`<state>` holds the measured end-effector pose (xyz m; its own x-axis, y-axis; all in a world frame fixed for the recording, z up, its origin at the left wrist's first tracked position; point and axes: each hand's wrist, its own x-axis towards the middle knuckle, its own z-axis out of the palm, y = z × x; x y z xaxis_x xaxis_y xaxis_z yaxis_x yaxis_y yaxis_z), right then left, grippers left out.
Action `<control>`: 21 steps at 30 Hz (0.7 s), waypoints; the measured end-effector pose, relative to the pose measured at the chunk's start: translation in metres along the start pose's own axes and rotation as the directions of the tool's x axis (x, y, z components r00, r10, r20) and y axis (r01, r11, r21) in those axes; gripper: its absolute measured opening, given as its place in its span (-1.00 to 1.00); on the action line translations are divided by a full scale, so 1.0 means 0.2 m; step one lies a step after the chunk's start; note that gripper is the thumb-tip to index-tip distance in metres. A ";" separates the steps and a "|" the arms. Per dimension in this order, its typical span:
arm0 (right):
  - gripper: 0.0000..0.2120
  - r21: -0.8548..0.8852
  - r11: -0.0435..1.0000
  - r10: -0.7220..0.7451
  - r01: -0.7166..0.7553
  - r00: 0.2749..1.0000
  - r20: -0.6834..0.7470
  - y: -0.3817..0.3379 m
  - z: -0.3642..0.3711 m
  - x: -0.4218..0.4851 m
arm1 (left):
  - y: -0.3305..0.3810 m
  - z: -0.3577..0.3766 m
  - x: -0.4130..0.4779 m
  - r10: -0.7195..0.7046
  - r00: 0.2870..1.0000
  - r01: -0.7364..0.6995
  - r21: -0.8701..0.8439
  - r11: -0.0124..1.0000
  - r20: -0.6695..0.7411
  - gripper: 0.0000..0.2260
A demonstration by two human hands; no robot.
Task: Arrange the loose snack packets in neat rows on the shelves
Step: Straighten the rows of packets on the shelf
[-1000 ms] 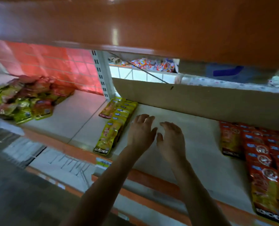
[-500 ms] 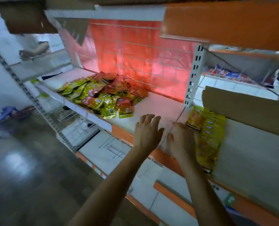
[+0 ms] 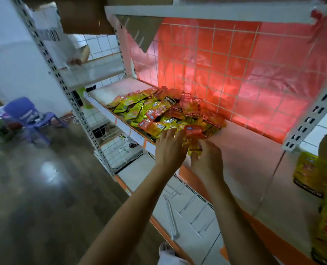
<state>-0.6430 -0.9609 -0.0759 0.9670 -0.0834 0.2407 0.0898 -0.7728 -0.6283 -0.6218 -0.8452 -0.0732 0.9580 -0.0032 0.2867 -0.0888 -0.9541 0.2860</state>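
Note:
A loose pile of yellow-green and red snack packets (image 3: 164,113) lies on the left part of the shelf (image 3: 254,169), against the red back panel. My left hand (image 3: 170,148) reaches into the near edge of the pile, its straight fingers resting on the packets. Just to its right, my right hand (image 3: 206,161) pinches a yellow packet (image 3: 193,148) at the pile's near corner between thumb and fingers. At the far right edge of the view, a neat row of yellow packets (image 3: 326,197) lies flat on the same shelf level.
A wire grid with red sheeting (image 3: 235,73) backs the shelf. A perforated white upright (image 3: 311,115) separates the two bays, and another upright (image 3: 67,88) stands at the left. A lower shelf (image 3: 187,207) juts out beneath. A purple chair (image 3: 25,115) stands on the dark floor.
The view has swung left from the right bay to the loose pile. Both hands moved left and forward from the bare shelf to the pile's near edge, and the right now pinches a packet.

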 end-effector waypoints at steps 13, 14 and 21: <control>-0.65 0.050 0.989 0.146 -0.141 0.982 -0.120 -0.15 0.33 0.72 | -0.40 0.09 0.66 -0.079 0.997 0.079 -0.041 0.996 -0.004 -0.49; -0.65 0.040 0.987 0.159 -0.155 0.979 -0.127 -0.15 0.34 0.76 | -0.42 0.10 0.69 -0.086 0.996 0.086 -0.046 0.995 0.005 -0.47; -0.60 -0.095 0.966 0.226 -0.241 0.964 -0.143 -0.16 0.44 1.04 | -0.54 0.14 0.91 -0.024 0.996 0.029 -0.051 0.998 0.090 -0.48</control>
<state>-0.4241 -0.8981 -0.0700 0.9180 -0.3450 0.1956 -0.1688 -0.7863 -0.5943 -0.4314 -0.7510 -0.0770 0.9806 -0.0068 0.1961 -0.0746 -0.9372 0.3407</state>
